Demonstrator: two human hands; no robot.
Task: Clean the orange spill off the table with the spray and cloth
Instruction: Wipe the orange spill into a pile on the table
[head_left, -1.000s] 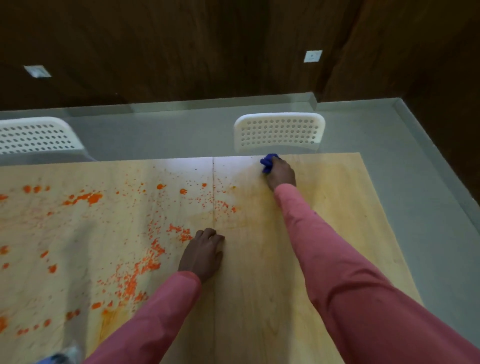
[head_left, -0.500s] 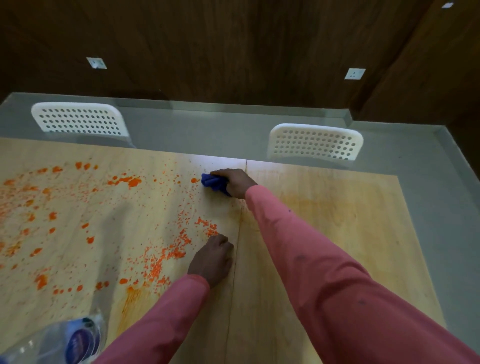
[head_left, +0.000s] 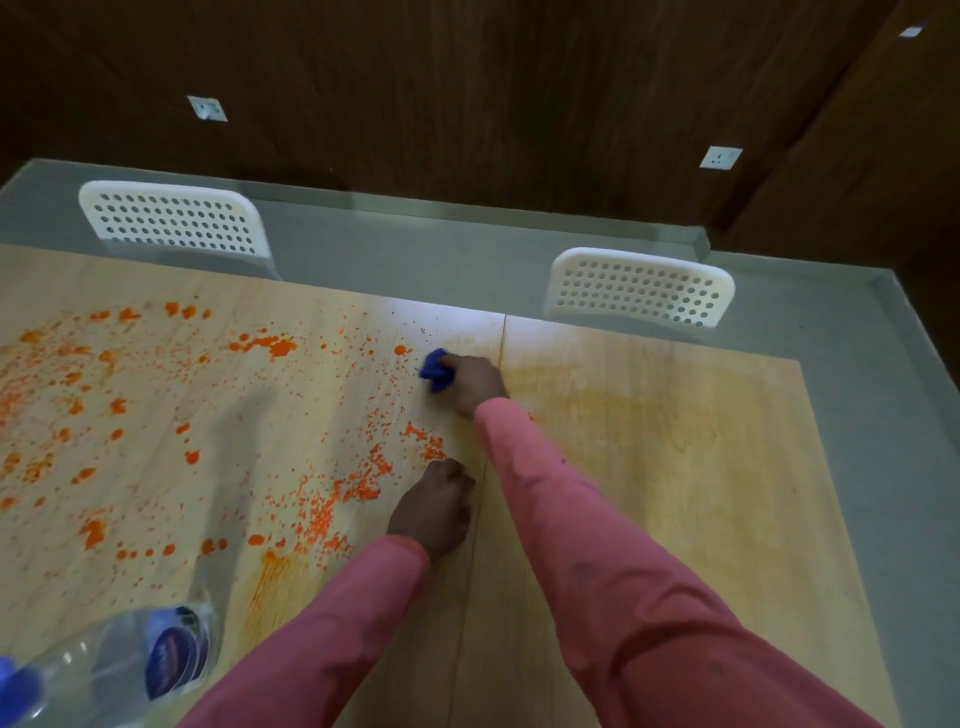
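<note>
Orange spill (head_left: 332, 493) spreads leftward from our right hand (head_left: 475, 384), which grips the cloth (head_left: 436, 370); our left hand (head_left: 434, 512), curled, rests nearer it.

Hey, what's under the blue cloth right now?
The cloth lies on the wooden table, gripped by the right hand, with orange splatter to its left. Whether any orange lies beneath the cloth cannot be seen; the cloth covers that patch.
</note>
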